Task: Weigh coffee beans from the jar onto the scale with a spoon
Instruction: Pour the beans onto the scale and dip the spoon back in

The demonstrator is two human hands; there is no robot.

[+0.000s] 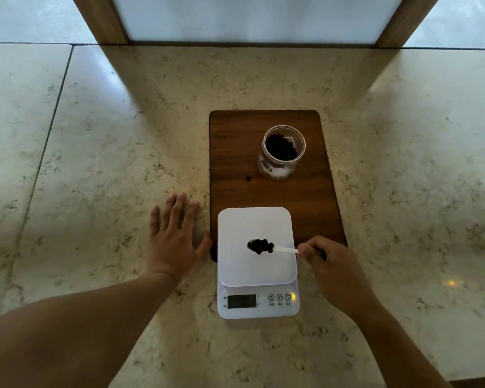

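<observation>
R hand (pixel 332 266) gripping small white plastic spoon (pixel 284 249) w/ dark coffee beans (pixel 261 245) over white digital scale (pixel 256 264), L hand (pixel 175 236) open flat on beige marble counter (pixel 123 135), clear open jar (pixel 282 152) behind on brown wooden board (pixel 235 152)

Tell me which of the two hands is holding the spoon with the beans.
The right hand: its fingers pinch the white spoon heaped with coffee beans over the scale. The left hand lies flat and empty on the counter.

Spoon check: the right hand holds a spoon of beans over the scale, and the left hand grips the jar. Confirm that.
Wrong on the left hand: the head view shows it flat on the counter, apart from the jar. The right hand does hold the spoon of beans over the scale.
</observation>
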